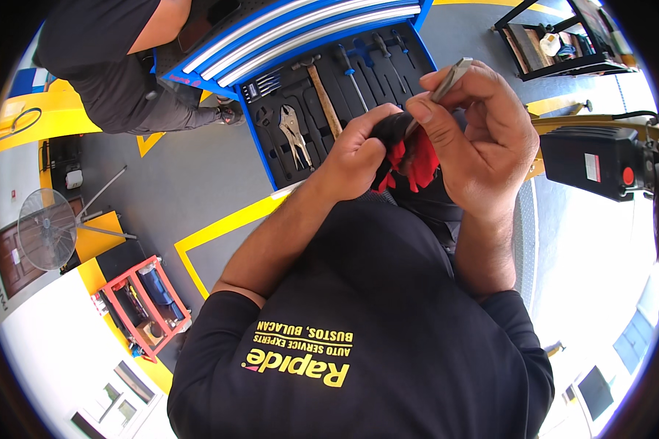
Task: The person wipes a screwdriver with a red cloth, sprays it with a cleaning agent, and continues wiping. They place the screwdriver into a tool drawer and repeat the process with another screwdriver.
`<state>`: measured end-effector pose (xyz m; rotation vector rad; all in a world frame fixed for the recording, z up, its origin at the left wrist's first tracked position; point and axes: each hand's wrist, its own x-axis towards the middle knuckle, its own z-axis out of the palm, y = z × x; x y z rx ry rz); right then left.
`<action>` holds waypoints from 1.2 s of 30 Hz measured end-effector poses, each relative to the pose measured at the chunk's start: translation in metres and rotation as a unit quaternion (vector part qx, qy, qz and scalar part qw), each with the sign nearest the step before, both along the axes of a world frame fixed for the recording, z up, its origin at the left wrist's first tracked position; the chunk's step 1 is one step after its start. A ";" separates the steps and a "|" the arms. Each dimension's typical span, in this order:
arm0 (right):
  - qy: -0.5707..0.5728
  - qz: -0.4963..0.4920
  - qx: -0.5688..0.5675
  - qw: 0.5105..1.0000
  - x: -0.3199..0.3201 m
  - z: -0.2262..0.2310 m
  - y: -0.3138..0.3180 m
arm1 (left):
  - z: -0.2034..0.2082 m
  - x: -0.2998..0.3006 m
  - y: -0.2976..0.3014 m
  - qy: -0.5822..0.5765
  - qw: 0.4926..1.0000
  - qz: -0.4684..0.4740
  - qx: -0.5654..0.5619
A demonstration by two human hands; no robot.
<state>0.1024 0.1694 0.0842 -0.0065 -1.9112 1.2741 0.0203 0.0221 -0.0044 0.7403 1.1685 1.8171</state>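
My left hand [355,155] is closed in front of my chest around the dark part of a bunched red and black cloth [422,167], which may be a glove. My right hand [485,135], raised a little higher, pinches a flat-tipped metal tool [450,79] between thumb and forefinger. The tool's grey shaft slants down toward the dark cloth by my left hand, where its other end is hidden. Beyond my hands, an open drawer [262,157] holds locking pliers [294,133], an adjustable wrench [268,133], a wooden-handled hammer [325,99] and a blue-handled screwdriver [350,72], set in dark foam.
The drawer belongs to a blue tool cabinet [293,33]. Another person [113,62] stands at the far left. A red tool cart [145,307] and a stand fan [47,228] are at left. To the right are a black machine housing [589,162] and a black rack [564,47].
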 end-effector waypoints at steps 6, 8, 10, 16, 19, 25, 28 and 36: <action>-0.080 0.058 0.048 0.994 0.012 0.006 -0.003 | 0.001 -0.005 0.005 -0.064 0.995 -0.017 -0.069; -0.066 0.046 0.047 0.996 0.008 0.003 -0.001 | 0.007 0.005 0.007 -0.171 0.981 0.023 -0.091; -0.041 0.002 0.009 0.999 0.002 0.001 0.000 | 0.012 0.008 0.005 -0.255 0.965 0.040 -0.046; -0.037 -0.042 -0.068 0.996 -0.001 0.002 -0.004 | 0.002 0.007 0.000 -0.127 0.991 0.027 -0.013; -0.040 -0.042 -0.044 0.997 -0.003 0.002 -0.005 | 0.002 0.011 0.001 -0.045 0.998 0.052 -0.014; -0.086 0.040 -0.029 0.995 0.006 0.007 -0.003 | -0.002 0.005 0.003 0.042 0.997 0.065 -0.022; -0.094 0.076 -0.001 0.993 0.008 0.006 0.002 | -0.010 0.004 0.003 0.070 0.995 0.074 -0.019; -0.071 0.097 -0.002 0.993 0.013 -0.001 0.002 | -0.014 0.002 0.006 -0.176 0.981 0.062 -0.049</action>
